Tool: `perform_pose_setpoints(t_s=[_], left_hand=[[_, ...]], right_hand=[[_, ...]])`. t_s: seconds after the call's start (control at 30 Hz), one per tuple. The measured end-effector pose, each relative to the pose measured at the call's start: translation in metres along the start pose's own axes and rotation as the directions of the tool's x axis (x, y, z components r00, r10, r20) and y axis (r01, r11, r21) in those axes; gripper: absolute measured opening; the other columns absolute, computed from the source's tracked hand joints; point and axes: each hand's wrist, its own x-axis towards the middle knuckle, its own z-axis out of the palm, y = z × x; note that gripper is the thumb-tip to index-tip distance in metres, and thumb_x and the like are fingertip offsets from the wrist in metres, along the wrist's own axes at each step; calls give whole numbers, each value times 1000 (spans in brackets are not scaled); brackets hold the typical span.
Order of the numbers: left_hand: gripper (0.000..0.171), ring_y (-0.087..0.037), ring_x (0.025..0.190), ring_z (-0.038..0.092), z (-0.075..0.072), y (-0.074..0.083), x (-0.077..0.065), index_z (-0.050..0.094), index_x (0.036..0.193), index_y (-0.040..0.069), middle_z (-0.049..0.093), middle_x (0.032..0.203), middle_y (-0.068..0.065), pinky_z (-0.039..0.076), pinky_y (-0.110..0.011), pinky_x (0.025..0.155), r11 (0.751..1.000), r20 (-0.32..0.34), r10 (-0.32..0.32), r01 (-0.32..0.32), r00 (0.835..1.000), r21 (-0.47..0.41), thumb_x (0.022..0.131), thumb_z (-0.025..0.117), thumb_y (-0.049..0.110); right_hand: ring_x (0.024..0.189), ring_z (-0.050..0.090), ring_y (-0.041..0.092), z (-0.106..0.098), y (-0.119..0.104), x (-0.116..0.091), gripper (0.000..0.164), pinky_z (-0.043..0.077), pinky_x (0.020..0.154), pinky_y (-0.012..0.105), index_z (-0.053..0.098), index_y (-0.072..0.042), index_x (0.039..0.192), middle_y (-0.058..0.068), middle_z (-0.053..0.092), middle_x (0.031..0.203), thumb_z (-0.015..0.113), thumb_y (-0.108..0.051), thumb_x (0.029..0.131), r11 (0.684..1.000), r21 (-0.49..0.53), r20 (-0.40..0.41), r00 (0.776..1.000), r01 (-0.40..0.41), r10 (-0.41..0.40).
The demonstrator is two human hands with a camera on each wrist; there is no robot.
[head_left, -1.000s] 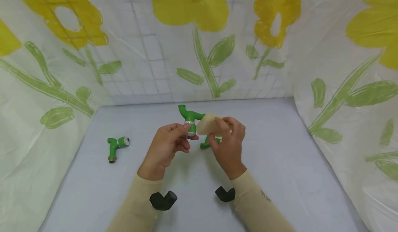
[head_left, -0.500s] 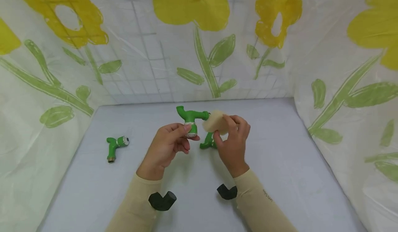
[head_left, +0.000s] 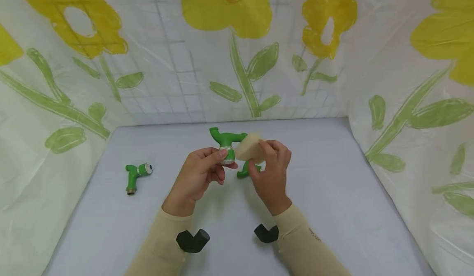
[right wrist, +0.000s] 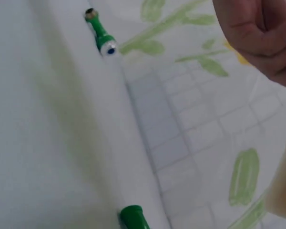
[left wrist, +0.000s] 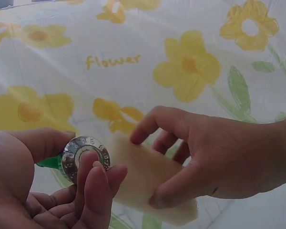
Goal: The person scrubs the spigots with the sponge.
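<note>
"Above the pale grey tabletop (head_left: 333, 210), what does the left hand (head_left: 190, 181) hold?"

"A green tap (head_left: 225, 138) with a curved spout. Thumb and fingers curl round its ribbed knob, whose silvery cap, seen from the left wrist, carries raised marks. The tap is raised off the surface, knob end down and toward the person."

"And the right hand (head_left: 273, 179)?"

"It pinches a cream-coloured, sponge-like block (head_left: 249, 148) between thumb and fingertips. The block hides the end of the tap's straight arm in the head view; whether the two touch, I can't tell."

"Anything beneath?"

"A second green tap (head_left: 244, 171), partly hidden by the block and the right hand. Well to the left lies a third green tap (head_left: 133, 177), its brass-coloured end toward the person."

"The surroundings?"

"A white sheet with yellow flowers (head_left: 170, 86) at the back and sides; long beige sleeves (head_left: 311, 243), with a black elbow-shaped piece (head_left: 192, 241) at the left one."
</note>
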Motion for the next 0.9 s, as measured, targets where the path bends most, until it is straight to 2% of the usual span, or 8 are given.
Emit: perform_pose_setpoints(t_s=[0.13, 0.27, 0.37, 0.43, 0.53, 0.63, 0.8, 0.9], left_hand=[[19, -13, 58, 61, -1, 1, 1, 75, 94, 3, 78, 91, -19, 56, -26, 56, 1000, -8, 20, -20, 1000, 22, 106, 72, 17], [17, -14, 58, 62, -1, 0, 1, 76, 96, 3, 78, 92, -20, 56, -27, 56, 999, -6, 26, -26, 1000, 39, 106, 72, 17], [17, -15, 58, 61, -1, -1, 0, 76, 98, 2, 78, 93, -21, 56, -27, 56, 998, -17, 31, -30, 999, 56, 105, 74, 17], [18, -16, 58, 60, -1, -2, 0, 76, 101, 0, 78, 94, -21, 56, -28, 56, 997, -42, 44, -41, 998, 71, 105, 75, 17], [20, -17, 60, 58, -1, -2, 0, 76, 107, -3, 78, 95, -19, 55, -27, 57, 990, -74, 62, -52, 995, 128, 104, 77, 17], [23, -18, 63, 58, 0, -3, 1, 75, 114, -5, 78, 96, -15, 54, -27, 58, 982, -86, 65, -49, 994, 183, 104, 76, 15], [28, -21, 72, 62, 2, -7, 2, 72, 125, -8, 75, 99, -11, 56, -29, 65, 970, -80, 64, -44, 995, 240, 103, 73, 10], [29, -22, 78, 66, 2, -11, 3, 72, 128, -7, 75, 101, -9, 58, -30, 70, 967, -74, 69, -48, 995, 251, 103, 71, 9]], right_hand=[[117, 47, 44, 0, -2, 1, 61, 49, 88, 56, 55, -8, 139, 21, 51, 130, 80, 4, 84, 1000, 3, 23, 1000, 12, -12], [120, 46, 46, -4, 6, 4, 59, 44, 94, 56, 56, -6, 139, 22, 50, 130, 77, 4, 85, 998, 25, -10, 998, -60, 60], [123, 45, 45, -4, 4, 1, 59, 45, 97, 57, 55, -4, 142, 23, 50, 132, 76, 1, 87, 989, 108, 53, 994, -103, 98], [126, 46, 41, -3, 0, -1, 62, 47, 96, 56, 53, -4, 145, 21, 50, 135, 77, -1, 88, 969, 202, 122, 985, -143, 120], [128, 49, 36, -5, -7, 1, 67, 50, 97, 57, 50, -3, 149, 19, 50, 140, 76, 3, 88, 911, 361, 202, 970, -201, 134], [128, 50, 34, -10, -13, 5, 68, 52, 96, 56, 50, -2, 150, 18, 51, 141, 74, 5, 87, 875, 444, 217, 971, -193, 105], [126, 50, 35, -18, -22, 13, 68, 52, 97, 48, 52, -1, 149, 18, 53, 137, 74, 3, 85, 891, 442, 203, 979, -102, 12], [124, 50, 37, -20, -24, 14, 69, 51, 94, 51, 53, -3, 150, 19, 53, 136, 75, 2, 85, 900, 430, 237, 971, -75, -32]])
